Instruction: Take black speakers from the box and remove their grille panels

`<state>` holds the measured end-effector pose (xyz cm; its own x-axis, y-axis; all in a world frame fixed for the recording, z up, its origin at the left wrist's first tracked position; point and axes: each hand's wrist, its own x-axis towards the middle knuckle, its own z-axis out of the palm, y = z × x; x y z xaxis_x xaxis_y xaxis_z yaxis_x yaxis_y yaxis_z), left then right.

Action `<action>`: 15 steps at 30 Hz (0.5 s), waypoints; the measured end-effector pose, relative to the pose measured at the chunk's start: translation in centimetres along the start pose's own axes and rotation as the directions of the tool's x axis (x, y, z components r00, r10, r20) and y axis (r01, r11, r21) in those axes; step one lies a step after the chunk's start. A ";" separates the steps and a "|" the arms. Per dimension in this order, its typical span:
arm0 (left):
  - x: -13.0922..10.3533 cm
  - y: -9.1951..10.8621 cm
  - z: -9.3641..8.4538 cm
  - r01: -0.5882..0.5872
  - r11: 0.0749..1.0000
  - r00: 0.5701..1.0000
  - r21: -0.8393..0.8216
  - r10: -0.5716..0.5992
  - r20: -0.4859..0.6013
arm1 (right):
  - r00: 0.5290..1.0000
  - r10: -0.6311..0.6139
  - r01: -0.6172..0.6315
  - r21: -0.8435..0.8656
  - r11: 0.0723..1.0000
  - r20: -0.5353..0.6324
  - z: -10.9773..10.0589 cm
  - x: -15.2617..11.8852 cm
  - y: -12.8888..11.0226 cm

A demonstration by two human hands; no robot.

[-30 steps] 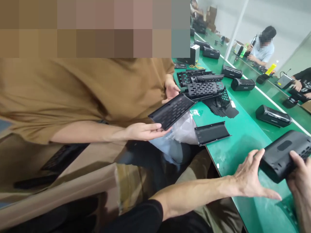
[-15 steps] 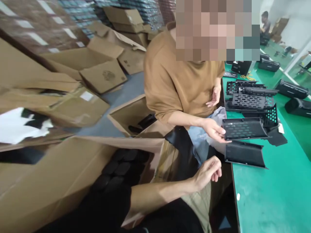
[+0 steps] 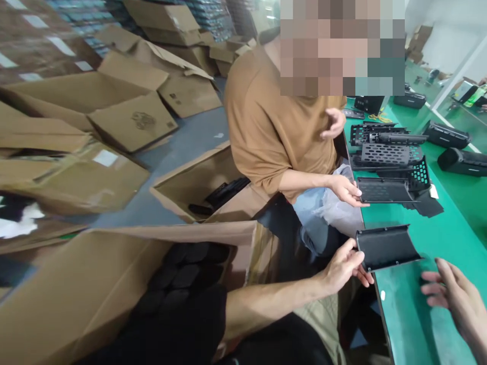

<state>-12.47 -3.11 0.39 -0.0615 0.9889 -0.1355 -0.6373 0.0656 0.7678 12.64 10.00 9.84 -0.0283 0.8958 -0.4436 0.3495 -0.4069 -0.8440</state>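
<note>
My left hand (image 3: 343, 267) grips the near-left end of a curved black plastic cover (image 3: 388, 247), thumb on top and fingers underneath. The cover lies hollow side up over the green table (image 3: 409, 329). Right of its far end, my right hand (image 3: 452, 296) has its fingers apart and holds nothing; it is slightly blurred. Beyond my cover, a co-worker's hand (image 3: 344, 190) holds a similar curved black cover (image 3: 386, 190) by its left end.
Perforated black covers (image 3: 390, 154) lie piled farther along the table. Black boxy units (image 3: 464, 161) stand at the right. On my left is a large carton (image 3: 125, 258) with black parts (image 3: 194, 268) inside; another open carton (image 3: 182, 187) stands beside the seated co-worker.
My left hand has reached right and taken hold of the near cover, tilting it slightly. My right hand has come into view. The co-worker's cover has moved slightly away.
</note>
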 end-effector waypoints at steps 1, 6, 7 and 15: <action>-0.8 -0.3 0.3 0.006 1.000 1.000 -0.025 -0.005 0.022 | 1.000 -0.001 0.000 0.047 0.999 0.018 1.4 -0.4 0.3; -4.3 -1.1 2.0 0.039 0.996 0.990 -0.079 -0.028 0.139 | 0.998 -0.060 0.056 0.122 0.991 0.028 3.2 -2.1 1.6; -4.9 -1.1 2.2 0.049 0.996 0.983 -0.080 -0.034 0.178 | 0.997 -0.066 0.063 0.117 0.991 0.025 2.6 -2.5 1.8; -5.5 1.1 3.7 0.299 0.931 0.919 -0.210 -0.223 0.324 | 0.992 -0.088 0.088 -0.001 0.996 0.095 -1.5 -5.2 1.1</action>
<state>-10.03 -7.98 4.32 0.3344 0.9379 -0.0927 -0.7728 0.3291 0.5427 14.52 5.18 11.68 -0.1474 0.9071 -0.3943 0.3468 -0.3259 -0.8795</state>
